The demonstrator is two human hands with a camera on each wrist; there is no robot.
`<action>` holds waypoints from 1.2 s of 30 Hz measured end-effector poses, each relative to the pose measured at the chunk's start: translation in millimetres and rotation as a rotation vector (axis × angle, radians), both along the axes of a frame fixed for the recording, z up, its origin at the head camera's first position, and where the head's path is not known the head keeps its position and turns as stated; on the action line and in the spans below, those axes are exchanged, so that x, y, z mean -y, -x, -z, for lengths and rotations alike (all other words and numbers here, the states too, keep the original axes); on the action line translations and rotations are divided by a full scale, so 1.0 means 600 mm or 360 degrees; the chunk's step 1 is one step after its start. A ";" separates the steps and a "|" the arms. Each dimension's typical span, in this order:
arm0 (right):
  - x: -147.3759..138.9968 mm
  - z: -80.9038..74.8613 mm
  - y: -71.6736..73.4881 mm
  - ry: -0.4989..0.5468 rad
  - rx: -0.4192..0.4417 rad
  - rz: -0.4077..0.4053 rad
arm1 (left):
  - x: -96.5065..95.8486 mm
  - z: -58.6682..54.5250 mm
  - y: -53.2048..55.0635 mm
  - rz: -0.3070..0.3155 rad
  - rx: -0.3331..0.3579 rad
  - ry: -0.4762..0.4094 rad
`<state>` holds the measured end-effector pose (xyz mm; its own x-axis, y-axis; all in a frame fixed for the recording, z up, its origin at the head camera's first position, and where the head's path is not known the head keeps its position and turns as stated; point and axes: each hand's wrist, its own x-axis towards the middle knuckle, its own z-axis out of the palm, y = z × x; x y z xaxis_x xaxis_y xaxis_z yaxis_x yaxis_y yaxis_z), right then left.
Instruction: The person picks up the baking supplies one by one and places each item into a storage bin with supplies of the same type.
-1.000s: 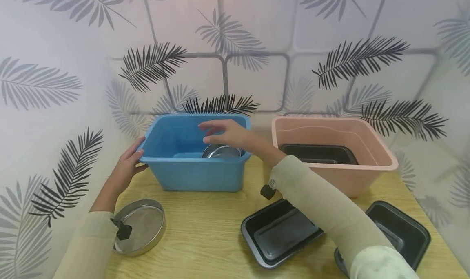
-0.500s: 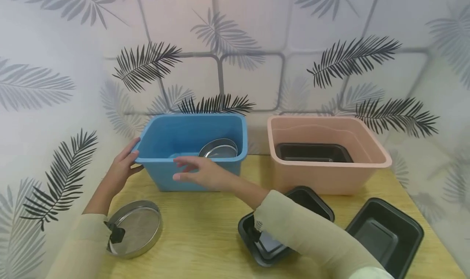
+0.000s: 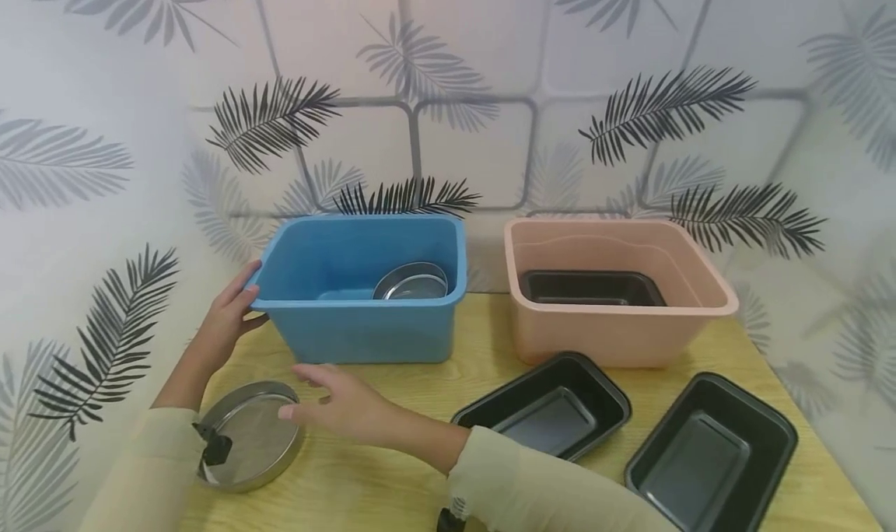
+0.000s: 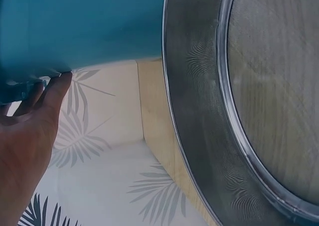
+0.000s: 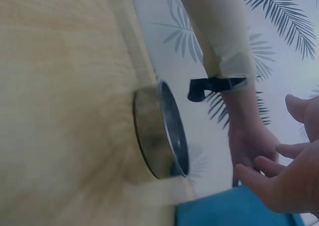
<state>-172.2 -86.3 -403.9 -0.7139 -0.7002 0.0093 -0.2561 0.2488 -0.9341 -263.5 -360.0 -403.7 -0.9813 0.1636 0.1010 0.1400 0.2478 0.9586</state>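
A pale wooden table [image 3: 392, 477] is filling the near part of the scene; a light wall [image 3: 476, 65] with leaf prints and rounded grey outlines is rising beyond its far edge. On the far side, a blue tub [image 3: 364, 334] is standing to the left of a pink tub [image 3: 588, 334], the two apart.

The left hand [image 3: 227, 318] is gripping the blue tub's left rim. The round sieve [image 3: 259, 439] is lying at near left. The right hand [image 3: 350, 407] is holding nothing, fingers extended, and is hovering at the sieve's right side.

Two black pans [image 3: 714, 446] are lying at near right; the right sleeve [image 3: 546, 485] is covering part of the left one, and the frame is cutting off the right one. Front walls are hiding the lower portions of round metalware [image 3: 418, 287] in the blue tub and a dark pan [image 3: 595, 287] in the pink. The right wrist view is showing blur.
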 end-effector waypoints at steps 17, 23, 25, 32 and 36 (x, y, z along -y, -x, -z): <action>0.050 0.099 -0.035 0.0057 0.0099 0.0236 | 0.002 0.007 0.004 0.0041 -0.0035 -0.0087; 0.073 0.130 -0.017 0.0092 0.0138 0.0288 | 0.004 0.005 0.004 0.0015 -0.0019 -0.0090; 0.079 0.140 -0.011 0.0111 0.0182 0.0285 | 0.003 0.004 0.003 0.0010 -0.0016 -0.0085; 0.097 0.170 0.000 0.0132 0.0357 0.0275 | 0.000 0.007 0.002 -0.0012 -0.0016 -0.0091; 0.106 0.177 0.000 0.0072 0.0288 0.0296 | -0.003 0.009 0.002 -0.0029 -0.0022 -0.0130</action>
